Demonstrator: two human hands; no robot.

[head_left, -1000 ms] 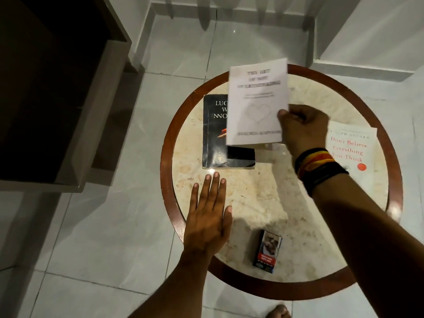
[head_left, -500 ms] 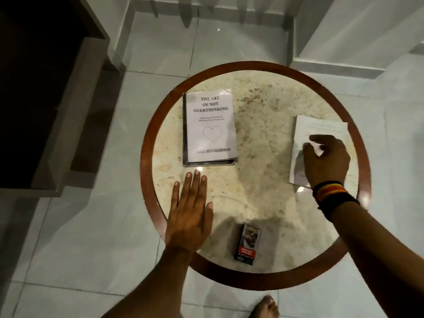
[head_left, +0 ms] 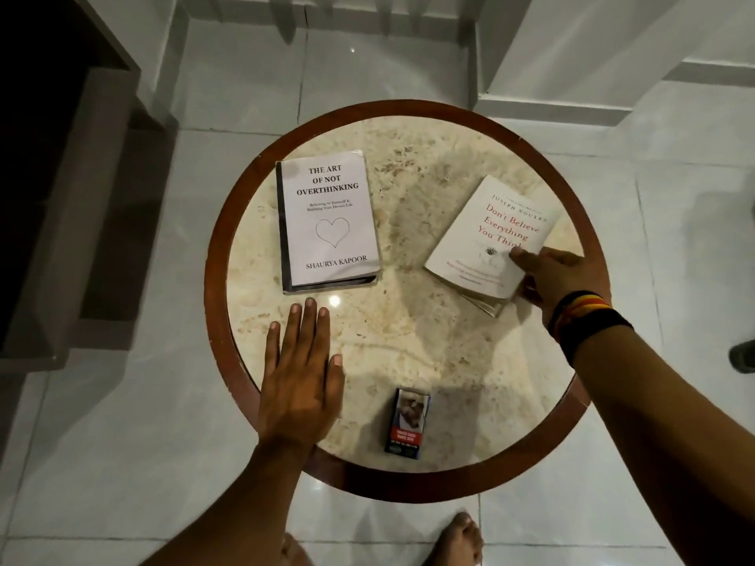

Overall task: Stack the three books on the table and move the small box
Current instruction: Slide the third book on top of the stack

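Fingers (head_left: 521, 255) of right hand (head_left: 551, 279) closed on near corner of cream book (head_left: 486, 239), thumb on cover, corner tilted up off desk (head_left: 408, 341). Left hand (head_left: 300, 381) flat, spread, holding nothing. Best to lift clear, square over white book (head_left: 329, 222), lower flat. Counted: two books plainly seen, dark book edge (head_left: 280, 222) beneath the white one; one small box (head_left: 407, 422) near front rim.

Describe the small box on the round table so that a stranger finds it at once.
On the round marble table with the brown wooden rim, look at the near edge, right of the flat left hand. The small dark cardboard box lies there, far smaller than the books and red-banded.
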